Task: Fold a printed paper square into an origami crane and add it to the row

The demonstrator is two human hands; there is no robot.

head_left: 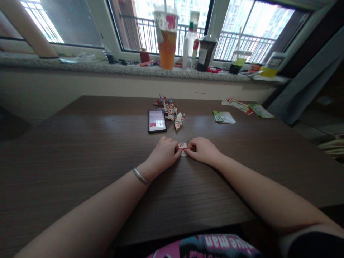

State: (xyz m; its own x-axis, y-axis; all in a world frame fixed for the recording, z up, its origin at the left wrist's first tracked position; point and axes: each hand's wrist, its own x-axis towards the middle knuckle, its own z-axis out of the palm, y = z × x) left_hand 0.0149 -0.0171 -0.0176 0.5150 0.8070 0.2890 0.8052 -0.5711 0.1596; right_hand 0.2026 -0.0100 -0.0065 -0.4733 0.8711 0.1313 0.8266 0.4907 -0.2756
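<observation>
Between my hands, at the middle of the table, is a small piece of folded paper point(183, 146) in white and red print. My left hand point(166, 152) grips its left edge with thumb and curled fingers. At the right edge, my right hand point(202, 149) pinches the same paper. Fingertips hide parts of its sides. Just beyond my left hand lies a phone point(157, 121) with a lit screen. Beside the phone sits a cluster of folded paper pieces point(171, 111) with pointed tips, and a folded paper piece point(178, 121) lies nearest to me.
Flat printed papers point(224, 117) lie at the back right of the brown table point(107, 154), with more paper strips point(241, 106) behind them. On the granite windowsill point(129, 68) stand a large cup of orange drink point(167, 46), bottles point(188, 46) and a dark drink cup point(206, 53).
</observation>
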